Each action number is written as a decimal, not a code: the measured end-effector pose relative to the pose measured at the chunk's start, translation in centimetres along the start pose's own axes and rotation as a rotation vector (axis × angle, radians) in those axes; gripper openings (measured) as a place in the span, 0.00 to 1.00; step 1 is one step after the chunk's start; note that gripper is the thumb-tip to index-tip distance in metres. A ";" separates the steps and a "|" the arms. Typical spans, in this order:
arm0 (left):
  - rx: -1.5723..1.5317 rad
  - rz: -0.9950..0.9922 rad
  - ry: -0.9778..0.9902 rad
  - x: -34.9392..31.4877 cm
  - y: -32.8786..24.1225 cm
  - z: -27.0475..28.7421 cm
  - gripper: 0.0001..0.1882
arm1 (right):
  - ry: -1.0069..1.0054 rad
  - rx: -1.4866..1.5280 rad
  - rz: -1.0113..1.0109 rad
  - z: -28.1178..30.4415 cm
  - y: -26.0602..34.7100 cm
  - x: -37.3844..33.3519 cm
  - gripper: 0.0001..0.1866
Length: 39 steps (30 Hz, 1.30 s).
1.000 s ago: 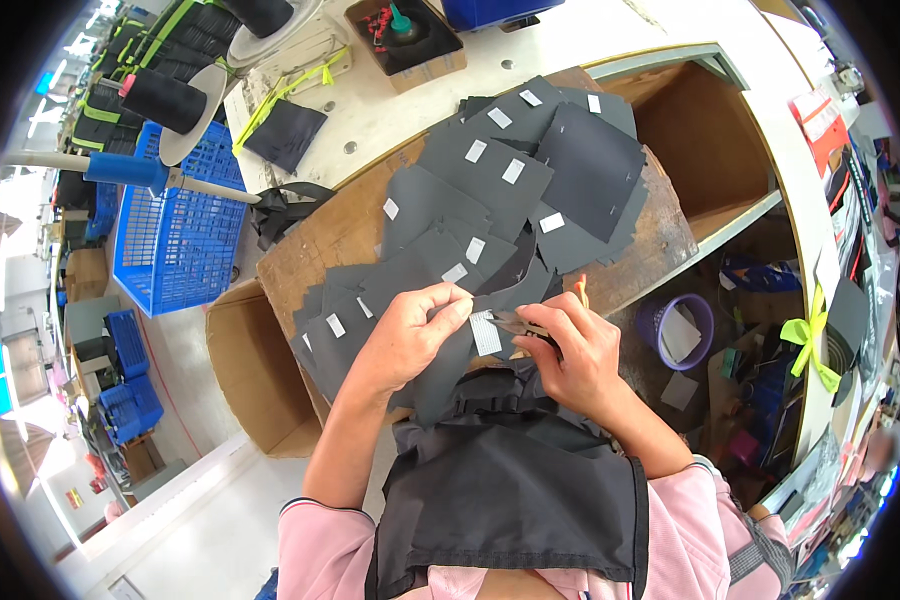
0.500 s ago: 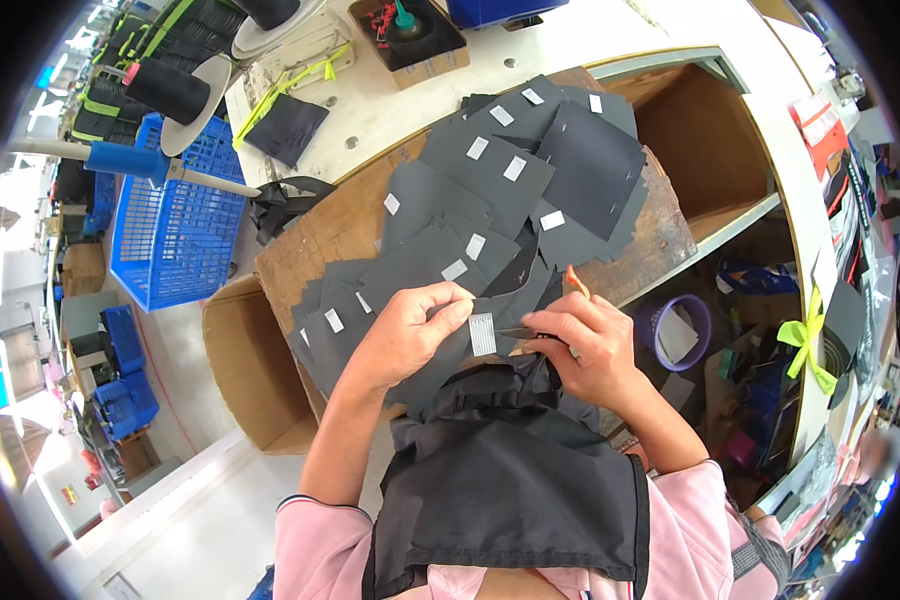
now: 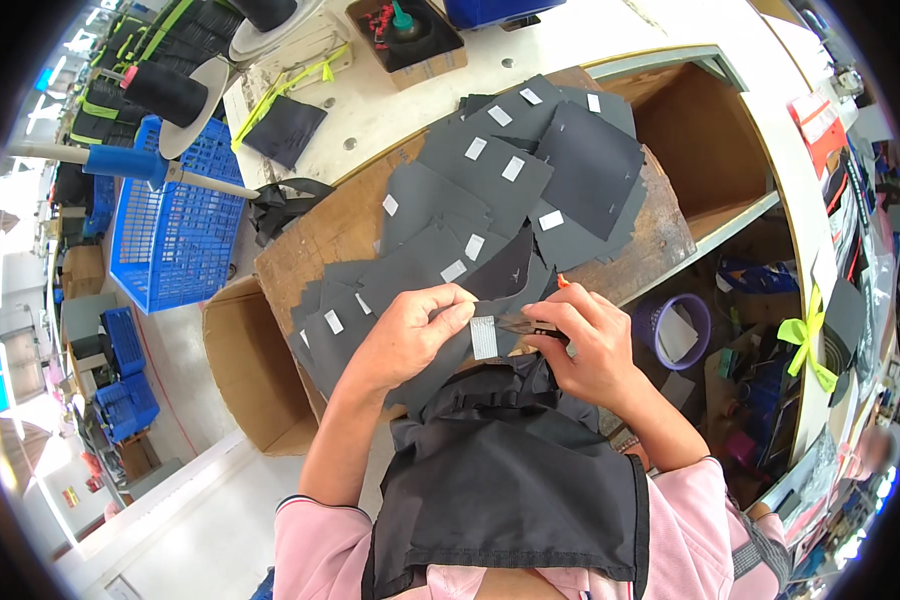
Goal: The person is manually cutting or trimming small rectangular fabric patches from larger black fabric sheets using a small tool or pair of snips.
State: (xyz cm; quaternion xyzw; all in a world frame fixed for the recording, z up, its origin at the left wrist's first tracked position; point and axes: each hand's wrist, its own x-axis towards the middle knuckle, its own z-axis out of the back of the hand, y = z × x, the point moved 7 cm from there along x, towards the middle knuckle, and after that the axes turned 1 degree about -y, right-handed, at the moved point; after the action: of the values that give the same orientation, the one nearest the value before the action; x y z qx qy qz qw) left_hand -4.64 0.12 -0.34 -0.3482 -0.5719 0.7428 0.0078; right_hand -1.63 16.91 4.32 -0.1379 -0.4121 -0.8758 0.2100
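My left hand [image 3: 415, 335] pinches the edge of a dark grey fabric piece [image 3: 505, 290] between thumb and fingers. A white printed label [image 3: 484, 338] lies on that fabric, just right of the pinch. My right hand [image 3: 592, 345] is closed around small thread snips [image 3: 526, 326]. Their blades point left, with the tips at the label's upper right edge; whether they touch a thread is too small to tell. Beneath and beyond my hands, many overlapping dark grey pieces [image 3: 460, 195] with white labels cover a wooden board [image 3: 315, 235].
Beyond the board is a white worktable [image 3: 390, 120] with a box [image 3: 410, 50] on it. At left stand a blue crate [image 3: 185, 225], a thread cone [image 3: 165, 92] and an open cardboard box [image 3: 255, 370]. A purple bin [image 3: 705, 325] is at right.
My right hand has shifted slightly and the snips have turned, so their blades show more broadly beside the label. My left hand keeps its pinch on the fabric piece.
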 end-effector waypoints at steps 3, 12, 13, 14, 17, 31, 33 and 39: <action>-0.020 -0.043 0.023 -0.1 -0.6 -0.2 0.10 | 0.044 -0.023 -0.015 0.1 0.1 0.2 0.15; -0.156 0.032 0.067 0.3 0.2 -0.4 0.10 | -0.021 0.065 0.007 0.2 -0.4 -0.3 0.19; -0.150 0.019 0.071 0.3 0.1 -0.4 0.10 | -0.021 0.065 0.007 0.3 -0.4 -0.2 0.19; -0.143 0.007 0.073 0.3 -0.1 -0.4 0.10 | -0.003 0.056 0.009 0.2 -0.2 0.0 0.19; -0.139 0.019 0.075 0.1 -0.3 -0.5 0.09 | 0.009 0.033 0.018 0.3 0.0 0.3 0.17; -0.159 0.035 0.097 0.1 -0.1 -0.9 0.09 | 0.011 0.173 0.020 0.5 -0.4 -0.4 0.17; -0.151 0.030 0.104 0.1 -0.3 -0.9 0.09 | 0.002 0.041 0.013 0.5 -0.2 -0.2 0.17; -0.057 -0.024 0.141 -0.4 -0.8 -0.5 0.09 | 0.091 0.365 -0.212 1.2 -2.3 0.3 0.17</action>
State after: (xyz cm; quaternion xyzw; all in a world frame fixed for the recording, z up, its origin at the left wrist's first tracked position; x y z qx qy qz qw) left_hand -4.36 0.63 0.48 -0.3930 -0.5948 0.6996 0.0472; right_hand -2.92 19.06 3.63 -0.0136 -0.5660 -0.8093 0.1566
